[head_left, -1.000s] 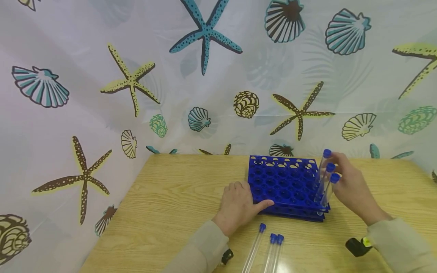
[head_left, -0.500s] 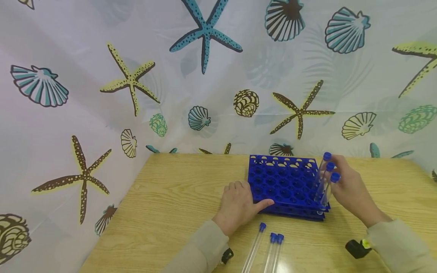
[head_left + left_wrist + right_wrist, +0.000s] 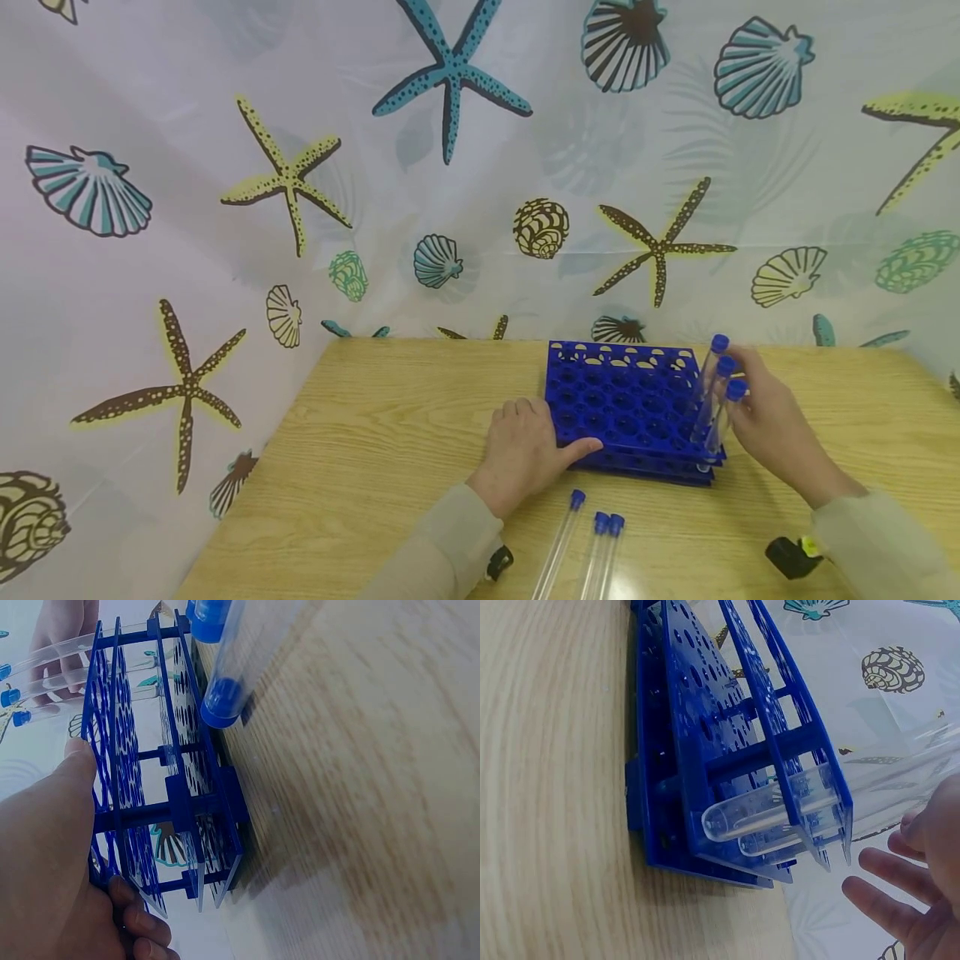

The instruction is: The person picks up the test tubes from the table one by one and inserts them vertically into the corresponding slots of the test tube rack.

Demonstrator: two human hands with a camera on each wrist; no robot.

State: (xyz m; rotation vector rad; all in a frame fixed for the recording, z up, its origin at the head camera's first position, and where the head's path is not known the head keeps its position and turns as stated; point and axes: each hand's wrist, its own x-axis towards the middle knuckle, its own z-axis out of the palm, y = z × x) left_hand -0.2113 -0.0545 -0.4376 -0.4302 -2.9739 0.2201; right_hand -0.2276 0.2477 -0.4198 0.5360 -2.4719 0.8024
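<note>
A blue test tube rack (image 3: 622, 408) stands on the table, rows of holes facing up. My left hand (image 3: 521, 454) grips its left end, thumb along the front top edge; in the left wrist view the fingers (image 3: 142, 926) curl at the rack's side. Three clear test tubes (image 3: 708, 421) with blue caps stand slightly tilted in the right-end column. My right hand (image 3: 772, 417) is right beside their upper parts, partly hidden behind them. In the right wrist view its fingers (image 3: 900, 874) are spread, and the tubes' rounded bottoms (image 3: 718, 823) show inside the rack.
Three more capped tubes lie on the wooden table (image 3: 360, 467) in front of the rack, one tube (image 3: 558, 542) apart from a close pair (image 3: 604, 550). A patterned curtain (image 3: 480, 183) with starfish and shells hangs behind and at the left.
The farthest tube's cap sank slightly between the first two frames and has since stayed level. My right hand has drawn back a little to the right. The left hand and rack have not moved.
</note>
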